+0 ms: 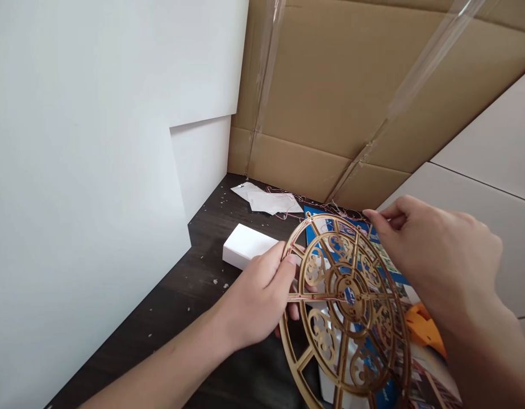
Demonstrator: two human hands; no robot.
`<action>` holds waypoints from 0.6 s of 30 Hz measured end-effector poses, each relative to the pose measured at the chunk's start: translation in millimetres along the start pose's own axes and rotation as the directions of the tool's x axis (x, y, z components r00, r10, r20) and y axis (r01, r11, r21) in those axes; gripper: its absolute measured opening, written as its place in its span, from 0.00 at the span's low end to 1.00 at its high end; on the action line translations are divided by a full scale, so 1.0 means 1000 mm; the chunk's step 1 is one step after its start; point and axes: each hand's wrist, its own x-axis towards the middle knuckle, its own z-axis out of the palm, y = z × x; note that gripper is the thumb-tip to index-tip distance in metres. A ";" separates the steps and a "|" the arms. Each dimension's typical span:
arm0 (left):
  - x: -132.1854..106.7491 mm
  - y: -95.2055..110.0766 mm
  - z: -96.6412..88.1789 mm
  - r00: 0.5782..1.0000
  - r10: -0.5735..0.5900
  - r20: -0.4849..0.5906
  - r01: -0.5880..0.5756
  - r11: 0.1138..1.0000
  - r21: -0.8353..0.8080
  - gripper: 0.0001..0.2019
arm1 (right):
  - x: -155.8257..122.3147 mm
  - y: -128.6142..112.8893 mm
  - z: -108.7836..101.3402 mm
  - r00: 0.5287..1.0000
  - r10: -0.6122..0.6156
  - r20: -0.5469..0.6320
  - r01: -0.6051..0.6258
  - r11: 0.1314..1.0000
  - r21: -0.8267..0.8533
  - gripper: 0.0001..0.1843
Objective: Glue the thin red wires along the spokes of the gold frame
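Note:
My left hand [266, 289] grips the left rim of a round, gold-coloured ornamental wheel [341, 284] with spokes and scrollwork, thumb on the near face. The wheel is tilted, and its lower edge runs out of the picture. Thin red and white wires lie along one spoke and part of the rim. Beyond the wheel, more loose thin wire [330, 205] trails over the dark surface. My right hand [441, 255] is raised at the upper right of the wheel, thumb and forefinger pinched at the end of the visible wire strand. The fingertips appear closed on it.
A white box [245, 244] and white paper pieces [269, 200] lie on the dark surface [169, 318] among small white scraps. Under the wheel is a blue printed sheet [309, 227]; an orange object [424, 326] sits at right. Taped cardboard [330, 85] and white panels [117, 113] stand around.

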 end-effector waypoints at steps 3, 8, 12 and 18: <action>0.000 0.003 -0.001 1.000 0.014 0.017 -0.014 1.000 -0.021 0.15 | 0.005 0.001 0.002 0.998 -0.011 0.058 0.004 0.992 0.128 0.22; -0.003 0.007 -0.001 0.999 -0.017 0.046 0.017 1.000 0.009 0.16 | 0.003 -0.017 -0.002 0.979 -0.095 0.178 0.015 0.915 0.404 0.22; -0.005 0.009 -0.001 0.999 -0.001 0.051 0.000 1.000 0.025 0.16 | -0.006 -0.042 -0.015 0.918 -0.272 0.288 -0.015 0.703 0.711 0.18; -0.007 0.013 0.000 0.998 0.036 0.056 -0.040 0.997 0.073 0.15 | -0.015 -0.057 -0.015 0.910 -0.329 0.253 0.033 0.666 0.746 0.15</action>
